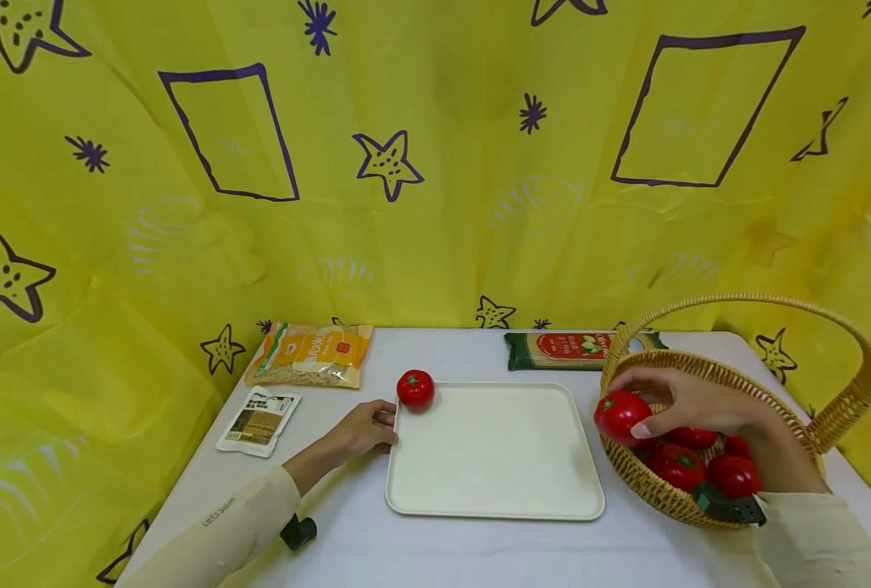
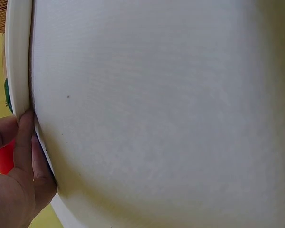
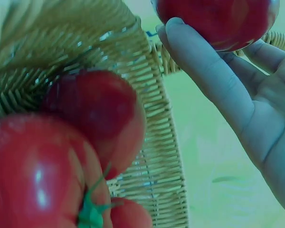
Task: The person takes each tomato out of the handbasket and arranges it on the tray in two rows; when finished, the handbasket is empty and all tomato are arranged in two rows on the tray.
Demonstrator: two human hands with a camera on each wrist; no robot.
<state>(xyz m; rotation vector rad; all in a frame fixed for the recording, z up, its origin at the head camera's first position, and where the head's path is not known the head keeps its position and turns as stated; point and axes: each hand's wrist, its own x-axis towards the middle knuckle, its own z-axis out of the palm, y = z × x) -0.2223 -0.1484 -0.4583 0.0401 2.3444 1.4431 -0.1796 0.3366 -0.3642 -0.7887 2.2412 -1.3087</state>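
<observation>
My right hand (image 1: 689, 402) holds a red tomato (image 1: 623, 417) between thumb and fingers, over the left rim of a wicker basket (image 1: 645, 482). In the right wrist view the held tomato (image 3: 218, 21) is at the top, above the basket wall. Several more tomatoes (image 1: 676, 466) lie inside the basket. My left hand (image 1: 362, 428) grips the left edge of a cream tray (image 1: 494, 457), its fingertips at the rim in the left wrist view. One tomato (image 1: 416, 390) sits in the tray's far left corner, stem up.
An orange-and-yellow food bag (image 1: 310, 354) and a white pouch (image 1: 258, 420) lie on the left of the white table. A green packet (image 1: 560, 351) lies behind the tray. The basket's tall handle (image 1: 755, 300) arches above my right hand. A yellow patterned curtain (image 1: 443, 245) hangs behind.
</observation>
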